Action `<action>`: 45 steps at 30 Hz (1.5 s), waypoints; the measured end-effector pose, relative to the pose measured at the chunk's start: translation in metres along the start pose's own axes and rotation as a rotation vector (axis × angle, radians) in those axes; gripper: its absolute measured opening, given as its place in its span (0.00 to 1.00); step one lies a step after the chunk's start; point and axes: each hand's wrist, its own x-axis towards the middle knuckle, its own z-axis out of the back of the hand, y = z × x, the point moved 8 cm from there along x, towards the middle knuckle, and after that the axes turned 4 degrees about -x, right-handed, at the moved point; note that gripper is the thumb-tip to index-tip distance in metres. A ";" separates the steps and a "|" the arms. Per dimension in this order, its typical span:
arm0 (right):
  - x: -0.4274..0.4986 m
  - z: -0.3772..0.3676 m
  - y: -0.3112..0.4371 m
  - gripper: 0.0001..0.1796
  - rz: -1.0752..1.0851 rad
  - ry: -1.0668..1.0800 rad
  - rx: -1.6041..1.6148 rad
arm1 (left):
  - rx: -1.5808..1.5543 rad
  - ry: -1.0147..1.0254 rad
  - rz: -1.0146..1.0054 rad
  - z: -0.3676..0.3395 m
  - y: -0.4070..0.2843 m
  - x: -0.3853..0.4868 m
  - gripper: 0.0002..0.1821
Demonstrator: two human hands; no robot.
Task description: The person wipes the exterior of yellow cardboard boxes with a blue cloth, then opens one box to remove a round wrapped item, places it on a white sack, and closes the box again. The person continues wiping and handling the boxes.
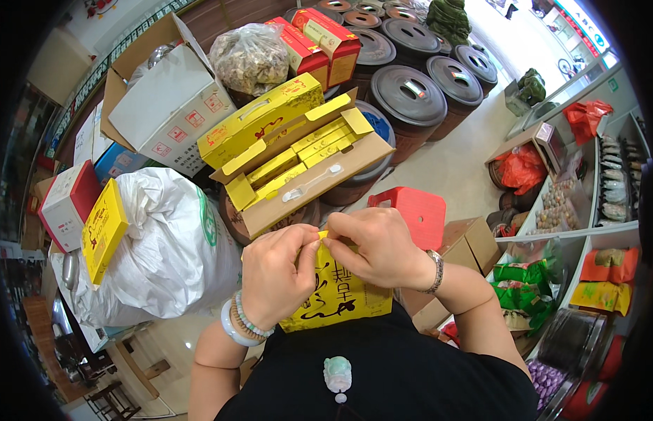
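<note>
A flat yellow printed carton (353, 300) rests against my body, its top edge at my fingers. My left hand (282, 268), with bracelets at the wrist, pinches that edge between thumb and fingertips. Right beside it, my right hand (381, 244) pinches the same edge, and the fingertips of both hands almost meet. The pinched part is mostly hidden by my fingers. Ahead of my hands lies an open yellow carton (316, 192) with a plastic handle and flaps up. Small yellow boxes (326, 142) are packed inside it. A closed yellow carton (261, 121) stands behind it.
At left, a single yellow box (104, 231) leans on a white woven sack (174, 263). A large white cardboard box (168, 100) stands behind. Lidded dark jars (408, 94) crowd the far side. A red plastic stool (418, 216) and goods-filled shelves (547, 239) are at right.
</note>
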 end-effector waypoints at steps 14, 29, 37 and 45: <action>0.003 0.000 0.000 0.06 0.200 0.017 0.059 | 0.077 0.112 -0.211 0.004 -0.006 0.006 0.07; 0.017 0.006 -0.021 0.08 0.063 0.149 0.179 | 0.164 -0.047 -0.392 0.008 -0.004 0.005 0.09; 0.015 0.004 -0.019 0.10 0.104 0.176 0.191 | 0.220 -0.115 -0.432 0.004 -0.008 -0.006 0.11; 0.013 0.007 -0.011 0.12 0.189 0.224 0.166 | 0.032 -0.083 -0.177 0.015 -0.003 0.007 0.12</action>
